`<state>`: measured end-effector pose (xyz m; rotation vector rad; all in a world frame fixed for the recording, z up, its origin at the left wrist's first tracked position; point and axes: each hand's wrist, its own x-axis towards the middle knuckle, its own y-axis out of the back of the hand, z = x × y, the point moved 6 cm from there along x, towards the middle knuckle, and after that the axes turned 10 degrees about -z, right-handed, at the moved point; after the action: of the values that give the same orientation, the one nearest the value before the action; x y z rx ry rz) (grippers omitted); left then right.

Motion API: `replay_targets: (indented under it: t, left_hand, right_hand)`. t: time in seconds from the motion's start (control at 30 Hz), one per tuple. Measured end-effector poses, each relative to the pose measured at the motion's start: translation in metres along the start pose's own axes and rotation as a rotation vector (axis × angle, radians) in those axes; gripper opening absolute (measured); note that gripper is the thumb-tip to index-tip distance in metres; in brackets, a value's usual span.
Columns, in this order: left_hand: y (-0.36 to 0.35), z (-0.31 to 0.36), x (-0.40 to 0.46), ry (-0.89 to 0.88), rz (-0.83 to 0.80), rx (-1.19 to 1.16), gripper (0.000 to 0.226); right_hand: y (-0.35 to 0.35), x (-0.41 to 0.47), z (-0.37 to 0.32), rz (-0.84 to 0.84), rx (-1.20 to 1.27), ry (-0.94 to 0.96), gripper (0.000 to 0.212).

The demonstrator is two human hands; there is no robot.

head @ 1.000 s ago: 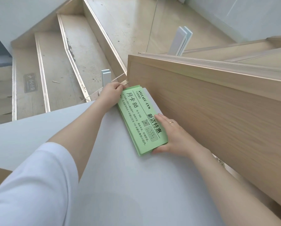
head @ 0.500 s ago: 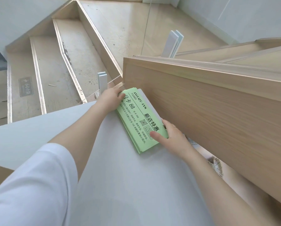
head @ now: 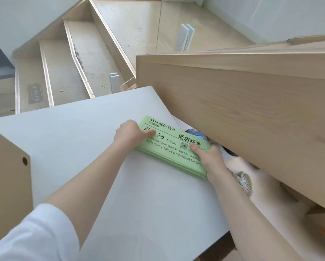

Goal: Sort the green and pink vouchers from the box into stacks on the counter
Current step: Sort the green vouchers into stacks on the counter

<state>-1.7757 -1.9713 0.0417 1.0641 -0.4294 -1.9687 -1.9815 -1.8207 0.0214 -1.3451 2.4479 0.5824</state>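
A thick stack of green vouchers (head: pixel 169 147) printed with dark text lies flat on the white counter (head: pixel 73 140), near its right edge. My left hand (head: pixel 129 133) grips the stack's far left end, thumb on top. My right hand (head: pixel 208 157) grips the near right end, thumb pressed on the top sheet. A brown cardboard box (head: pixel 7 181) stands at the counter's left edge; its inside is hidden. No pink vouchers are in view.
A tall light-wood panel (head: pixel 242 113) rises right beside the stack. Below its edge lie a blue item (head: pixel 194 133) and a bristly brush (head: pixel 242 180). Stairs (head: pixel 67 68) descend beyond the counter's far edge.
The stack has turned and slid toward me, away from the far corner by the wood panel. Both hands stayed on its ends. The box has come into view at left.
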Motion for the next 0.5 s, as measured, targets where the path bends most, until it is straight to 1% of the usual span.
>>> replay_targets:
  t: [0.1,0.17,0.23,0.3,0.37,0.43,0.5]
  left_hand:
    - [-0.004,-0.006,-0.019,-0.006,-0.114,-0.227,0.034]
    - [-0.002,-0.011,-0.027,-0.029,-0.178,-0.358,0.029]
    - [0.0,-0.016,-0.037,-0.083,-0.223,-0.463,0.025]
    - [0.005,-0.02,-0.044,-0.184,-0.212,-0.55,0.034]
    - [0.014,-0.022,-0.052,-0.337,-0.154,-0.62,0.041]
    - [0.021,-0.025,-0.058,-0.482,-0.05,-0.677,0.048]
    - [0.023,-0.029,-0.06,-0.541,0.004,-0.733,0.066]
  right_hand:
    - [0.005,-0.014,-0.008,-0.079,0.089,0.062,0.043]
    - [0.004,-0.027,-0.016,-0.1,0.118,0.132,0.037]
    - [0.001,-0.039,-0.021,-0.114,0.172,0.178,0.038]
    - [-0.002,-0.049,-0.026,-0.147,0.238,0.244,0.043]
    - [-0.005,-0.056,-0.034,-0.175,0.258,0.322,0.046]
    - [-0.011,-0.061,-0.044,-0.216,0.216,0.398,0.047]
    - [-0.016,-0.061,-0.049,-0.264,0.151,0.417,0.045]
